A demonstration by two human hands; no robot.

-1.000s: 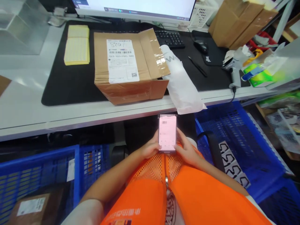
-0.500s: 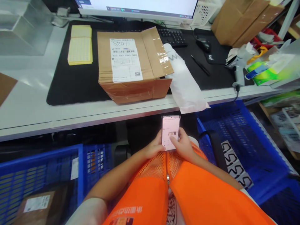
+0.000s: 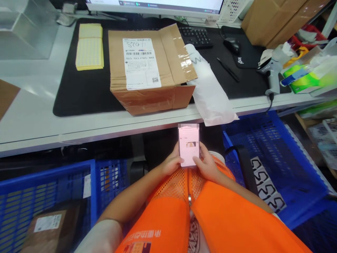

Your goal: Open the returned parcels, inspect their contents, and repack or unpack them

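Note:
A smartphone (image 3: pixel 189 149) with a lit, pale screen is held upright in both hands, over my lap and just below the desk edge. My left hand (image 3: pixel 171 162) grips its left side, thumb at the lower left corner. On the other side my right hand (image 3: pixel 207 163) is closed around the right edge, with its thumb on the lower right of the screen. The fingers behind the phone are hidden. In front of it on the desk sit a cardboard box (image 3: pixel 143 102) with a white label and a white plastic parcel (image 3: pixel 210 93).
Along the desk (image 3: pixel 86 130) are a yellow label stack (image 3: pixel 90 52), a keyboard (image 3: pixel 196 37), a mouse (image 3: pixel 231 45), a black pen (image 3: pixel 228 70) and a barcode scanner (image 3: pixel 273 77). A monitor (image 3: pixel 158 5) stands behind. Blue crates (image 3: pixel 93 196) flank me, one holding a brown parcel (image 3: pixel 44 233).
My right thumb has moved down from mid-screen to the lower right. The phone sits slightly higher and further left in view, and the picture on its screen has shifted up.

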